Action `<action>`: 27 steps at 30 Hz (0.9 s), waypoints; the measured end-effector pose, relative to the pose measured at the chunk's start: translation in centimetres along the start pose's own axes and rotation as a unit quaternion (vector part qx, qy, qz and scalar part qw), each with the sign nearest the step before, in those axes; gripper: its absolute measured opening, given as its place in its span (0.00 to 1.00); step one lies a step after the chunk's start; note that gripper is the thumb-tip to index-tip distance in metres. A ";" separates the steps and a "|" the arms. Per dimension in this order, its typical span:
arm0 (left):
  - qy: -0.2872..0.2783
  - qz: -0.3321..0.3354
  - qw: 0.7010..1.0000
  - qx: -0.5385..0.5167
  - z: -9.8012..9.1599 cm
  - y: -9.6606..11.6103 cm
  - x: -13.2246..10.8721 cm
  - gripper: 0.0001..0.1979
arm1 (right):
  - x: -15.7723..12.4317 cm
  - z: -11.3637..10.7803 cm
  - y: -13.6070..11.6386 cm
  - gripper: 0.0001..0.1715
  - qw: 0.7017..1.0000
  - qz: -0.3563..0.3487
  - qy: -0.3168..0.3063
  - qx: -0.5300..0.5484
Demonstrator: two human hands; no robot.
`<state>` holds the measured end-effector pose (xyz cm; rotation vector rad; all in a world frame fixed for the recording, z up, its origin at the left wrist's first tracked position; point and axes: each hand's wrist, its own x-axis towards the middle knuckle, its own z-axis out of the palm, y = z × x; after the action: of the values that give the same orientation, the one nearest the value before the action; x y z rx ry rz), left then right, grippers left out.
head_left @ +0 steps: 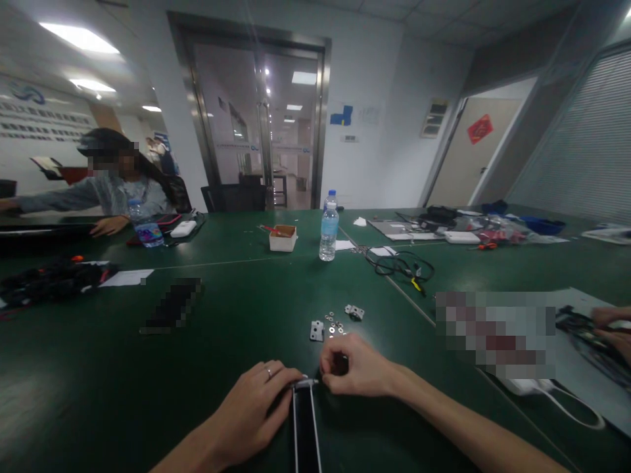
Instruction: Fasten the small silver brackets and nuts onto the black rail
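Observation:
A long black bar with silver edges [306,430] runs from the lower frame edge up to a small metal fitting [306,382] at its far end. My left hand [259,401], a ring on one finger, grips that end from the left. Just to the right of the fitting, the thumb and fingers of my right hand [357,364] are pinched together; whatever is between them is too small to name. Beyond my right hand lie a flat metal bracket with holes [317,331], another small metal bracket [355,312] and several washers [332,330].
Clear water bottles [328,233] and a small open box [282,239] stand farther back on the green table [236,302]. A black cable [394,264] lies right of them. A dark flat object [173,305] lies left. Other people sit left and work at the right edge.

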<state>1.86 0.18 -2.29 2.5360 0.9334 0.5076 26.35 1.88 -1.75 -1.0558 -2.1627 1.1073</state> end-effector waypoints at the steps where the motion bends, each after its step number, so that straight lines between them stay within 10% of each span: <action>1: 0.002 0.001 1.000 0.003 0.1 -0.1 0.0 0.16 | -0.1 0.1 0.1 0.04 1.000 0.000 -0.005 0.000; 27: 0.008 0.019 1.000 0.004 0.7 -0.8 -0.2 0.17 | -0.3 0.5 0.5 0.02 0.990 -0.063 0.014 -0.128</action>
<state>1.58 0.43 -3.34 2.5642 0.8965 0.5377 26.35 1.53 -2.45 -1.0183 -2.3576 0.7688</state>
